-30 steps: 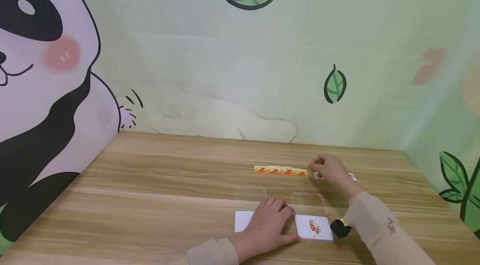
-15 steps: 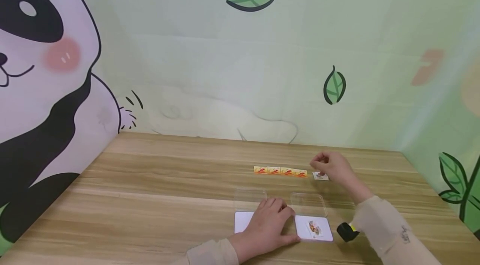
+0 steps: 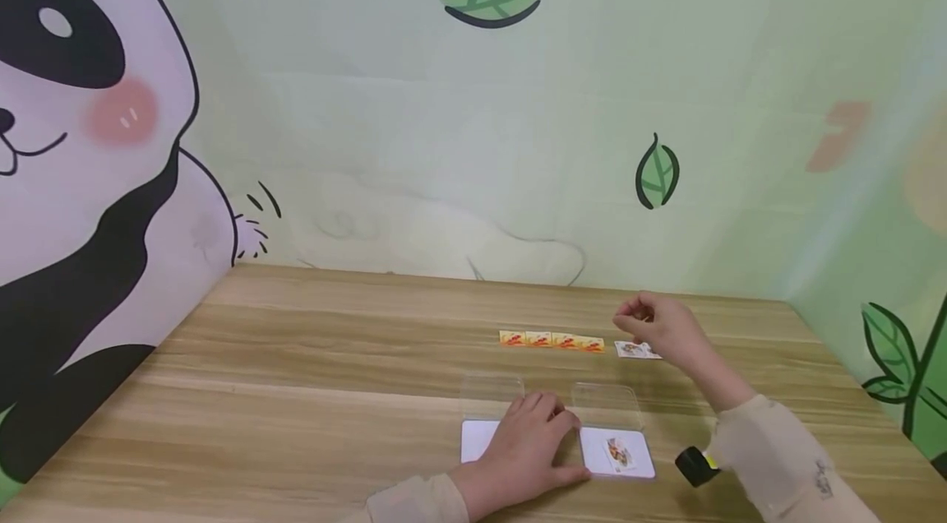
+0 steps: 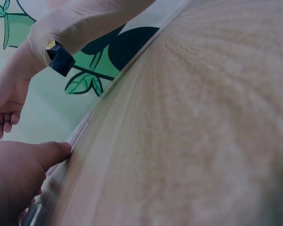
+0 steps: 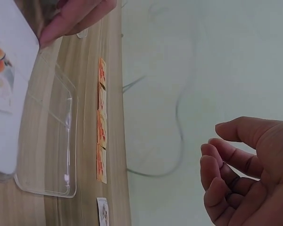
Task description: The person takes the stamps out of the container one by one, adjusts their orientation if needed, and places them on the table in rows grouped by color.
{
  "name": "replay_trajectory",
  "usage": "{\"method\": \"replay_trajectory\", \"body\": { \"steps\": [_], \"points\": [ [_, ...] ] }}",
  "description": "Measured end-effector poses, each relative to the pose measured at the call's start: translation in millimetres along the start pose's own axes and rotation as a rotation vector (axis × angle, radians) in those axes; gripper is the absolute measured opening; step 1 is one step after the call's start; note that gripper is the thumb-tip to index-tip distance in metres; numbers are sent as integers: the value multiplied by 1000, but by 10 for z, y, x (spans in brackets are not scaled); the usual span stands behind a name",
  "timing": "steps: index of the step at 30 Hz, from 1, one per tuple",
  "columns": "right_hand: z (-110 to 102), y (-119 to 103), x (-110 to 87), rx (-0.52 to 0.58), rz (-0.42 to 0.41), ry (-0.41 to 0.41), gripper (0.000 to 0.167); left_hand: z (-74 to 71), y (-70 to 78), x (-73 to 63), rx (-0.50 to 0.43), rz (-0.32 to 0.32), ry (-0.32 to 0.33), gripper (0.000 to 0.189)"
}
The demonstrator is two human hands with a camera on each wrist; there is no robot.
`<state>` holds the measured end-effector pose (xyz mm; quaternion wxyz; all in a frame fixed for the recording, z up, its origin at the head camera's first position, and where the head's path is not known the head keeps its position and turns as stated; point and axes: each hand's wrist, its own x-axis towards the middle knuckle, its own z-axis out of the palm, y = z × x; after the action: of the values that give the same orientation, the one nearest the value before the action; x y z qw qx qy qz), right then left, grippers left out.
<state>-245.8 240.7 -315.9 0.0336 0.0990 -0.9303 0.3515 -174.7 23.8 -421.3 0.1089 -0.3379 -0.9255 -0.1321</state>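
My left hand (image 3: 521,449) rests over the gap between two shallow cases with clear lids folded back. Its thumb (image 4: 56,153) touches the near edge of the right case (image 3: 638,461), whose white inside bears a small food-picture card (image 3: 618,452). That hand partly covers the left case (image 3: 474,439). My right hand (image 3: 666,334) hovers over small white picture cards (image 3: 630,350) farther back. In the right wrist view, the right hand (image 5: 245,174) has loosely curled fingers, with thumb and forefinger apart and nothing between them.
Several orange-and-yellow picture cards (image 3: 551,340) lie in a row left of the white ones. The clear lids (image 3: 607,406) lie behind the cases. A black device (image 3: 695,467) is worn at the right wrist. A printed wall cloth (image 3: 414,136) rises behind the wooden table (image 3: 296,358).
My right hand has shifted slightly right, uncovering more of the white picture cards. My left hand stays in place on the cases.
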Motion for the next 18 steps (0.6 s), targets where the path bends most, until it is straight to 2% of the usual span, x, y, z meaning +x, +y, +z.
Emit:
{"method": "replay_trajectory", "body": {
  "steps": [10,18],
  "points": [
    [-30,-31,-99,-34,-91,35,17,-4,6,-7,-2,4,8,47],
    [-66,-97,-210,-15,-135,-4,16,-18,7,-5,-3,6,3,47]
  ]
}}
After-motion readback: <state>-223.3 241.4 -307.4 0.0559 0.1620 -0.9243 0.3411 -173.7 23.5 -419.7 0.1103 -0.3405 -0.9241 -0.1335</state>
